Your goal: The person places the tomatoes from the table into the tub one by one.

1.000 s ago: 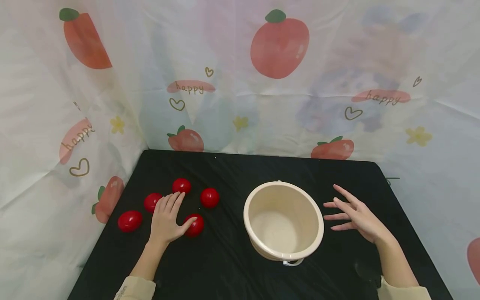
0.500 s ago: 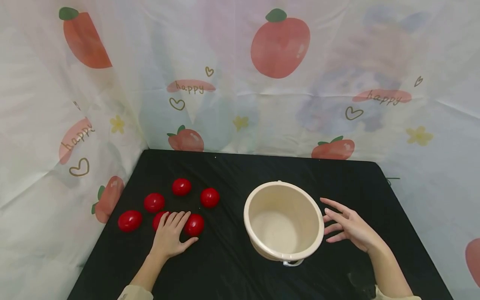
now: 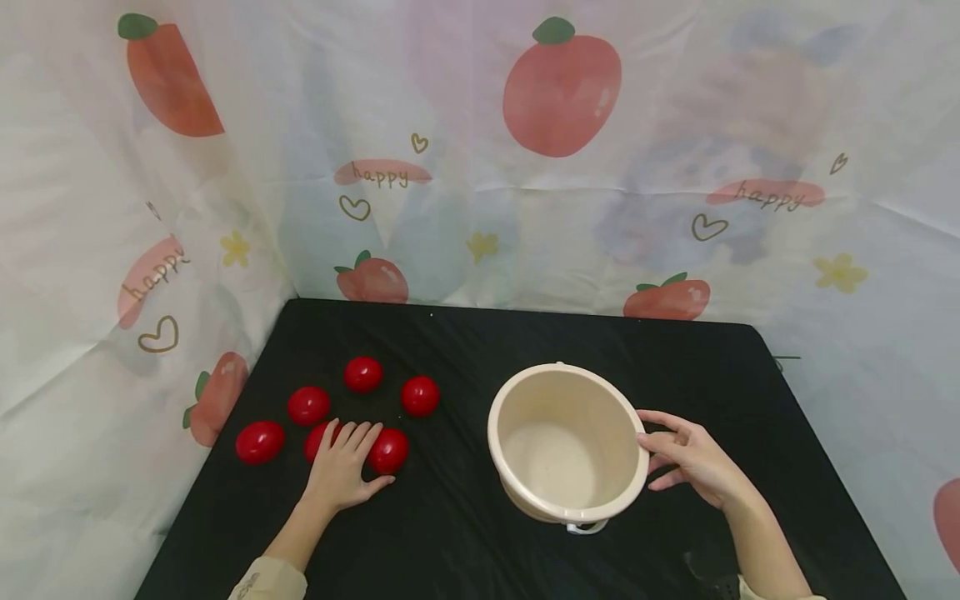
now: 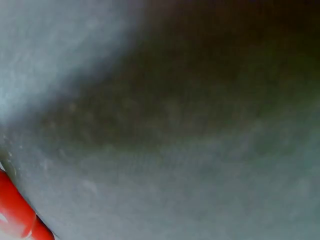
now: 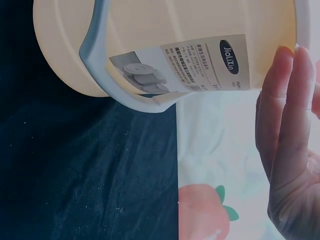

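Observation:
Several glossy red balls lie on the table's left side. My left hand (image 3: 342,471) reaches over two of them, fingers spread forward and thumb out to the side. It partly covers one red ball (image 3: 318,442), and its fingers are right at another red ball (image 3: 388,451). The left wrist view is mostly a dark blur, with a red shape (image 4: 15,207) in its lower left corner. A cream bucket (image 3: 517,492) stands upright at the middle right. My right hand (image 3: 693,458) is at the bucket's right rim, its fairly straight fingers (image 5: 295,110) meeting the wall near the rim.
The bucket carries a paper label (image 5: 200,65) and a pale handle (image 5: 132,102). Other red balls (image 3: 259,442) lie beyond and left of my left hand. A black cloth (image 3: 450,533) covers the table, and a printed curtain (image 3: 480,100) hangs behind it.
My left hand has drawn back toward me from the farther balls, uncovering them, then stayed over the nearer ones. My right hand has moved left to the bucket's rim.

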Motion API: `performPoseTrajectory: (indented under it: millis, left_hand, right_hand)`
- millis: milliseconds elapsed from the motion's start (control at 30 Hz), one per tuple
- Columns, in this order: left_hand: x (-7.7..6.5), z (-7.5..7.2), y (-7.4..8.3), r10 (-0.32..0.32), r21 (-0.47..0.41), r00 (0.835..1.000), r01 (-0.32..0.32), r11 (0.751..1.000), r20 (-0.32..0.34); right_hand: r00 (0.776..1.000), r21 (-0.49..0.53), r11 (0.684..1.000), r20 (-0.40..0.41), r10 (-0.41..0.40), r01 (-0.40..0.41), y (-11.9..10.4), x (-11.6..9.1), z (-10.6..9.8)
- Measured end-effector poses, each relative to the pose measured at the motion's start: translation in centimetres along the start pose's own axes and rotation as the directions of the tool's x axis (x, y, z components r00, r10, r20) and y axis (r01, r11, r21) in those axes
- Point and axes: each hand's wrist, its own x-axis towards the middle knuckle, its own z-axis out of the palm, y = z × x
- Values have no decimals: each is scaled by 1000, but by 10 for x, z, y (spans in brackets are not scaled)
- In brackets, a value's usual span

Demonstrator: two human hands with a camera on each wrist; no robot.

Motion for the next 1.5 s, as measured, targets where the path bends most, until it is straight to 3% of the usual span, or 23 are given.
performPoseTrajectory:
  millis: [233, 567, 733, 867, 1067, 1300, 1500]
  left_hand:
    - [2, 3, 0, -15, 15, 1000, 15, 1000, 11]
    - [6, 8, 5, 16, -10, 996, -17, 1000, -85]
    - [16, 5, 12, 15, -19, 992, -17, 1000, -122]
    - [34, -6, 18, 20, -18, 984, -23, 1000, -177]
    - [71, -33, 28, 44, -46, 963, -58, 997, -265]
    - [115, -70, 47, 83, -42, 953, -100, 994, -293]
    - [149, -93, 74, 135, -55, 945, -158, 986, -298]
  right_hand:
    - [1000, 5, 1000, -1, -27, 27, 2, 1, 1]
    - [1000, 23, 1000, -14, -12, 13, 2, 2, 4]
    - [1000, 27, 1000, -21, -10, 11, 2, 1, 5]
    - [1000, 28, 1000, -23, -10, 11, 3, 1, 5]
    - [1000, 29, 1000, -23, -7, 8, 3, 1, 4]
    - [1000, 22, 1000, -28, -15, 16, 3, 1, 4]
    - [1000, 22, 1000, -22, -17, 17, 4, 1, 3]
